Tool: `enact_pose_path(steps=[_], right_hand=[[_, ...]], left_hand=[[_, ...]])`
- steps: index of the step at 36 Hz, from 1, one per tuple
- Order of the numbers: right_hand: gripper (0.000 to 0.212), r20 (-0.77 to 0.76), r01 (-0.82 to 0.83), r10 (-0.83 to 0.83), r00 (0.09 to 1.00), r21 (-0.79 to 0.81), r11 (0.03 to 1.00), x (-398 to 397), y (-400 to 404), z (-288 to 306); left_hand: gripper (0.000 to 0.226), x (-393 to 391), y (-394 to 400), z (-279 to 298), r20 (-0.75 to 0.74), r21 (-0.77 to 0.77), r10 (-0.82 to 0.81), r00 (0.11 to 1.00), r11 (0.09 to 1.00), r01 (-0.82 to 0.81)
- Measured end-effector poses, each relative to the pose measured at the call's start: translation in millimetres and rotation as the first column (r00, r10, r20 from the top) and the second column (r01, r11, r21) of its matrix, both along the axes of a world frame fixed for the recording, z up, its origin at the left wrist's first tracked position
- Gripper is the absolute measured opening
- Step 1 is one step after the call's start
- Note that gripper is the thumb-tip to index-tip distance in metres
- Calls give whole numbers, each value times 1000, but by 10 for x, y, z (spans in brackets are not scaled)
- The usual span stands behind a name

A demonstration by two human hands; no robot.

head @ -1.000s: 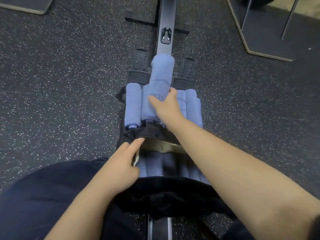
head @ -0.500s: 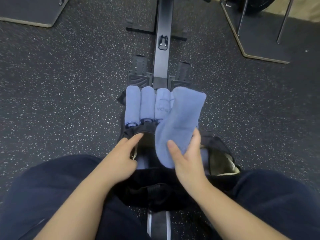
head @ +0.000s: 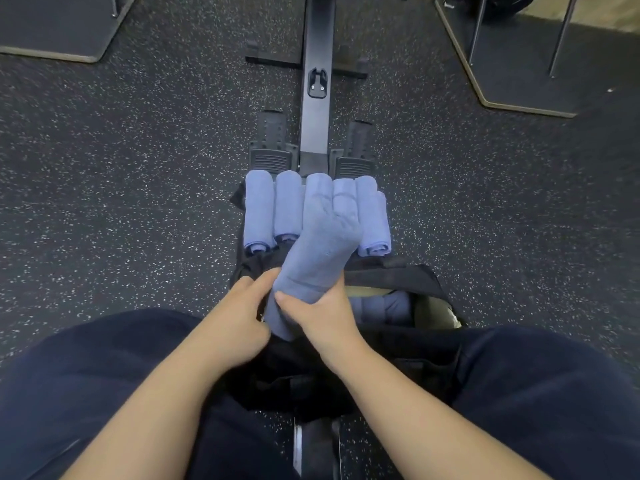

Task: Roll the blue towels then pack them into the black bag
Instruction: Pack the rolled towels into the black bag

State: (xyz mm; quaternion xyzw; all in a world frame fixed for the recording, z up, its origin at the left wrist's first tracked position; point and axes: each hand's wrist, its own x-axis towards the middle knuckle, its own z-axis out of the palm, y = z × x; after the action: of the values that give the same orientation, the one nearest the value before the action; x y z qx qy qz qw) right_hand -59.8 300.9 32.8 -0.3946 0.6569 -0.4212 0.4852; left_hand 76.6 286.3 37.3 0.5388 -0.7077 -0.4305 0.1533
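The right hand [head: 320, 315] gripped a rolled blue towel [head: 313, 261], its lower end inside the open black bag [head: 398, 275] between the knees; the left hand [head: 239, 315] pinched the bag's rim beside it. Beyond, five rolled towels [head: 259, 213] lay side by side before the rowing machine rail [head: 317, 109].

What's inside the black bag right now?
Rolled blue towels lie packed in the black bag. The hands and the held towel cover its left side, so no count.
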Motion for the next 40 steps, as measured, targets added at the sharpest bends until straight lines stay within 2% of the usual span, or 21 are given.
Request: enact_pose_path(steps=[5, 8, 12, 16, 19, 23, 27, 32, 36, 40], right_hand=[[86, 252, 24, -13, 968, -40, 999, -27, -41, 65], [85, 386, 69, -46, 921, -46, 997, -34, -94, 88], [72, 427, 105, -82, 900, -31, 994, -95, -143, 87], [82, 363, 237, -207, 908, -39, 971, -240, -133, 82], [67, 189, 391, -376, 907, -49, 919, -354, -107, 158], [56, -2, 543, -549, 836, -147, 827, -430, -12, 326], [55, -151, 425, -465, 872, -239, 873, -246, 108, 309], [56, -216, 200, -240, 947, -191, 961, 60, 21, 142], [54, -64, 105, -108, 992, -52, 993, 84, -47, 158], [55, 63, 89, -87, 994, -29, 996, -13, -81, 119]], left_hand=[[77, 13, -6, -23, -10, 35, -24, 1000, 999, 24], [78, 14, -9, -17, -24, 24, -20, 999, 999, 21], [88, 14, 1, -15, 0, 28, -13, 1000, 1000, 13], [89, -8, -4, 16, 52, 68, 13, 999, 998, -17], [90, 1, -2, 23, 74, 78, 2, 997, 997, -8], [92, -3, -8, 27, 62, 77, 11, 998, 997, -15], [92, 6, 1, 30, 28, 60, 15, 999, 998, -17], [93, -33, -6, 43, 10, 70, -10, 1000, 998, 10], [100, -4, -12, 12, -39, 24, -24, 999, 999, 25], [104, 7, -6, 7, -37, 26, -27, 999, 999, 28]])
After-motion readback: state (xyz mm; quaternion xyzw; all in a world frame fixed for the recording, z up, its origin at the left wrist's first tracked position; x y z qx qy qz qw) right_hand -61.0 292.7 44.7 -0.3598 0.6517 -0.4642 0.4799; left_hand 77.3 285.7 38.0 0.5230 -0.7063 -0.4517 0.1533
